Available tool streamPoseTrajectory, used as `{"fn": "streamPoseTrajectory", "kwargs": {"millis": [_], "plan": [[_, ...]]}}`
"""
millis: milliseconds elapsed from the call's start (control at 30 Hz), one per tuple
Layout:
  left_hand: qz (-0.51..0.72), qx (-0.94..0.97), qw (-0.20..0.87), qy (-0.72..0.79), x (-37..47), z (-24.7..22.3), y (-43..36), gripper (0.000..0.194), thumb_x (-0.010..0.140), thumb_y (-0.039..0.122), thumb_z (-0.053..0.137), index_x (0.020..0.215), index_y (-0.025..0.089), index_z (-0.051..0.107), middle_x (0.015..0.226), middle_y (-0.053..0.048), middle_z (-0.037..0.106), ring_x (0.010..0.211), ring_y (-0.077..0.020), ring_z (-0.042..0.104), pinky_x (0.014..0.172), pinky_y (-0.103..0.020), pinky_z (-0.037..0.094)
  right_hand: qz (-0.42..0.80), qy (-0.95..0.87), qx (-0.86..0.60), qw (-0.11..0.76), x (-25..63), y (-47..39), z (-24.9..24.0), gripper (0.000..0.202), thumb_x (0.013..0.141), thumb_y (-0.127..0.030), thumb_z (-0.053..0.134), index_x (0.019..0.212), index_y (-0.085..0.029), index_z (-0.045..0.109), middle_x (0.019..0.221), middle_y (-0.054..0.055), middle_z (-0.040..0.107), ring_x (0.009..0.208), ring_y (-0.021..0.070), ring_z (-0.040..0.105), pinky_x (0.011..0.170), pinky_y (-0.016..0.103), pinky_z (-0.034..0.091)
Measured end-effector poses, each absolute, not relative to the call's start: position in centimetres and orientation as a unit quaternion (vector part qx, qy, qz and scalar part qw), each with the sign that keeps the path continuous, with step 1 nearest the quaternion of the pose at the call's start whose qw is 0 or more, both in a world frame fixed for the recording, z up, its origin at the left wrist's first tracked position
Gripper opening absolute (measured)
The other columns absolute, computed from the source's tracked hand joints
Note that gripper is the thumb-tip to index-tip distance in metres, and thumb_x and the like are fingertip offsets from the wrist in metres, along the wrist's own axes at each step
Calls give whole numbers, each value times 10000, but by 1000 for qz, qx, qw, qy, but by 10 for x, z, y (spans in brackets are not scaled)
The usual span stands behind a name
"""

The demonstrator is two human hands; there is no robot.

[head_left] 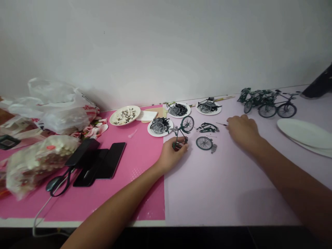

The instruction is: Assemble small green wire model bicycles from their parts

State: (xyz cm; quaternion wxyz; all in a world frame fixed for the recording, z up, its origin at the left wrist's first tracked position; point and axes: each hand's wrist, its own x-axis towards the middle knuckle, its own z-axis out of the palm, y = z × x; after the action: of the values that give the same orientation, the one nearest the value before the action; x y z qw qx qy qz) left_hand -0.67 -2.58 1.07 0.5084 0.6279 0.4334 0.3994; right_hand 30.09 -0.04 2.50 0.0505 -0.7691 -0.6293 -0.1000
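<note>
My left hand is closed around the frame of a small model bicycle, holding it tilted with one spoked wheel raised. To the right of that hand lie a loose wheel, a grey pedal-like part and dark green frame parts. Farther right, my right hand rests low over the lilac surface, its fingers curled on a thin tool that looks like a small screwdriver. Its slim shaft points left; the fingers hide the rest.
Small plates of wheels, dark parts and grey parts stand near the wall. Model bicycles stand back right, beyond white oval plates. Phones, plastic bags and a bowl occupy the left.
</note>
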Motion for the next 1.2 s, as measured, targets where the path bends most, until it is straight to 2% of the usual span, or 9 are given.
{"fn": "streamPoseTrajectory", "kwargs": {"millis": [133,333,400,500,633,733,867,1000,1200], "plan": [[392,630,509,436,-7,10,-26,315,872,246,764,1152,103,740,844,-53,723,670,-112,629,647,-240,499,-46,-603,-797,-3,301,1,28,140,915,-162,609,805,-167,694,869,161,683,882,322,629,698,384,397],[386,630,512,438,-9,11,-26,310,876,261,765,1143,107,735,855,-58,731,669,-114,635,645,-244,500,-60,-609,-791,15,298,2,29,133,900,-187,608,827,-161,717,870,179,714,906,332,646,686,377,405],[388,628,513,438,-9,12,-27,304,875,258,763,1137,106,734,857,-58,731,667,-112,637,646,-243,501,-81,-604,-791,61,296,0,31,177,935,-247,583,875,-166,728,844,162,722,819,304,648,653,363,394],[391,628,512,437,-8,11,-26,294,874,259,765,1126,111,735,864,-59,733,673,-113,640,649,-243,505,-130,-600,-769,181,285,-6,36,243,993,-325,532,1018,-192,734,852,117,741,711,254,635,618,345,374],[400,621,511,439,-7,10,-26,286,868,266,779,1109,121,730,853,-52,733,681,-115,650,652,-241,511,-189,-671,-628,347,265,-15,40,251,1021,-264,523,1143,-214,736,1072,91,757,774,200,670,627,315,439],[404,613,515,441,-6,11,-26,265,878,256,769,1097,117,713,832,-43,720,683,-115,661,653,-235,516,-194,-712,-530,417,252,-18,38,250,1047,-267,540,1161,-217,757,1039,86,741,722,168,659,623,299,495],[409,599,523,447,-5,13,-27,228,900,231,743,1082,110,680,829,-33,695,693,-120,691,644,-228,524,-165,-736,-433,493,237,-22,33,171,1014,-230,638,1124,-238,769,978,72,735,740,169,675,623,285,558],[411,592,535,441,-6,12,-26,235,909,225,740,1093,108,654,868,-47,707,724,-132,727,668,-230,543,-135,-763,-361,518,220,-30,30,122,974,-177,707,1065,-242,756,934,51,759,779,171,717,624,266,574],[426,597,528,429,-7,9,-25,325,886,312,779,1103,125,624,881,-39,691,694,-130,708,617,-232,551,-83,-805,-344,477,210,-36,25,207,1001,-105,590,1009,-241,746,915,41,805,833,189,769,756,302,623]]}}
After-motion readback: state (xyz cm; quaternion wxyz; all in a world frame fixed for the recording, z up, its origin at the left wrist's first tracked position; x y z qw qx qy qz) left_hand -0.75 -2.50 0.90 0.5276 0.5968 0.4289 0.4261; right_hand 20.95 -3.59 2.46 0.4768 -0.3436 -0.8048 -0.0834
